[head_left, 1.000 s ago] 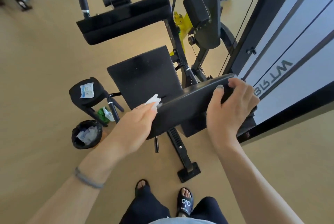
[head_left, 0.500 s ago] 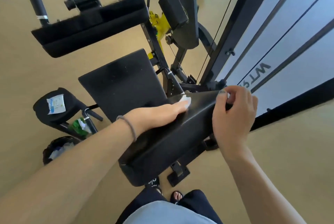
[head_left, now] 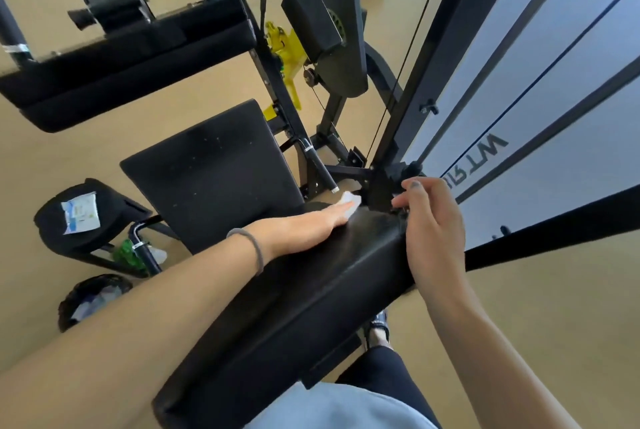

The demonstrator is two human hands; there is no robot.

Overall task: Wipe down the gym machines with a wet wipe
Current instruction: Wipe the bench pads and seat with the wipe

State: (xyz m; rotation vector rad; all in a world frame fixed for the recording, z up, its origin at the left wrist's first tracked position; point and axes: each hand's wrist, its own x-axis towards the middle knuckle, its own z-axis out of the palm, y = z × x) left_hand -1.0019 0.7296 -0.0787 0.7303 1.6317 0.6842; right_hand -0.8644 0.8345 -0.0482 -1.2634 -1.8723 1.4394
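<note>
A: How will the black back pad [head_left: 311, 290] handle?

B: I'd judge it heavy and fixed to the machine — firm vinyl over padding, smooth and a bit slick where it's damp. It won't shift much, so the right hand [head_left: 433, 231] steadies it at the far end, fingers curled loosely over the top edge. Whether they truly clamp it, I cannot tell.

A: And the wet wipe [head_left: 350, 202]?

B: Light, limp and soggy, likely to bunch up. Best kept flat under the fingers, not pinched. It's pressed onto the pad beneath the left hand [head_left: 311, 226], fingers straight and together, with a crumpled white corner poking out just past the fingertips, near the right thumb.

A: Its look?

B: Small, white, wadded. The pad is long, matte black, with a dull sheen ahead of the left fingers.
</note>
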